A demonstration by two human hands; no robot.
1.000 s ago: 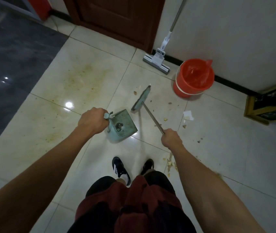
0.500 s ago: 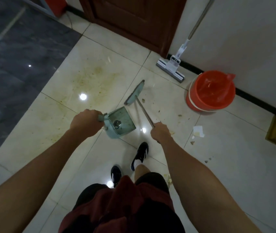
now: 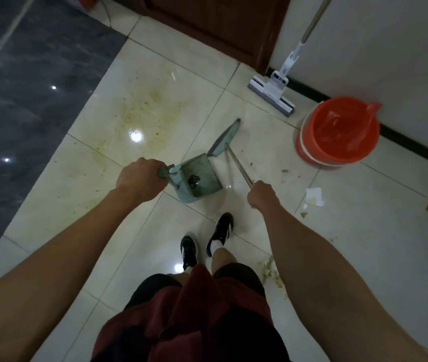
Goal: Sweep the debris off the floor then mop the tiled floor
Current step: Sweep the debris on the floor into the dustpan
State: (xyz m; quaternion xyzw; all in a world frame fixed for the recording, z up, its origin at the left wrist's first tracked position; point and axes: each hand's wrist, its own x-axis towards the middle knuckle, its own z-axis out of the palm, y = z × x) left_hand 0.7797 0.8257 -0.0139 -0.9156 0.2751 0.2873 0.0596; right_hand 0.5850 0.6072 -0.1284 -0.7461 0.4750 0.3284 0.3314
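The left hand (image 3: 140, 178) is closing round the handle of the one dustpan (image 3: 198, 180), probably light, stiff plastic. Just right of the dustpan, the single broom (image 3: 224, 138) is leaning, its thin rigid shaft clasped in the right hand (image 3: 261, 195); holding high is suiting it. Farther right of the dustpan, scattered debris (image 3: 313, 199), one mop (image 3: 271, 91) and one orange bucket (image 3: 338, 131) are waiting

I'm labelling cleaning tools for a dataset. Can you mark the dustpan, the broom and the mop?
dustpan (image 3: 199, 178): head view, on the pan's inner floor.
broom (image 3: 224, 141): head view, on the teal brush head.
mop (image 3: 270, 94): head view, on the flat head by the wall.
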